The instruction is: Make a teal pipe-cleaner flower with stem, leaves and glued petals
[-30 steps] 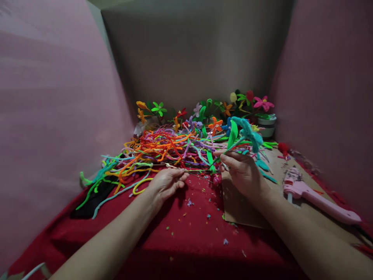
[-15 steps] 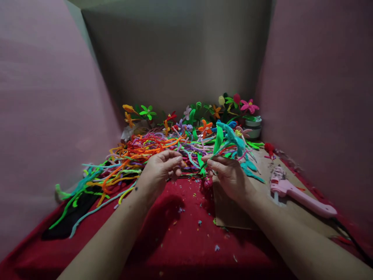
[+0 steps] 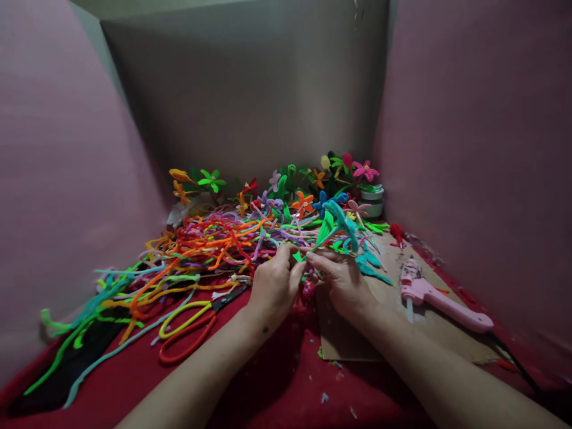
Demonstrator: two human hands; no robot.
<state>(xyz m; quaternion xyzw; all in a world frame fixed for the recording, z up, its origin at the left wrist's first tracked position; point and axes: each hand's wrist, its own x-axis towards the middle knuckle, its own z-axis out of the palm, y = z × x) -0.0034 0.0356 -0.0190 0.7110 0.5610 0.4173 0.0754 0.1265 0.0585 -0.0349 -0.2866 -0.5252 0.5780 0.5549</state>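
Observation:
A teal pipe-cleaner flower (image 3: 344,225) with a bright green leaf (image 3: 325,228) tilts up out of my right hand (image 3: 342,283). The right thumb and fingers pinch its stem near the lower end. My left hand (image 3: 277,280) is closed at the same stem, its thumb and fingertips meeting close to the right fingertips. Part of the stem between the hands is hidden by the fingers. A tangle of coloured pipe cleaners (image 3: 214,238) spreads just behind and to the left of my left hand.
Scissors (image 3: 185,333) with yellow and red handles lie left of my left forearm. A pink glue gun (image 3: 447,304) rests on cardboard (image 3: 348,339) at the right, its cord trailing off. Finished flowers and a white-green jar (image 3: 372,202) stand at the back. Scraps dot the red cloth (image 3: 286,381).
My left hand has moved right, from apart to meeting the right hand at the flower's stem. The view has shifted, and the scissors now show beside the left forearm.

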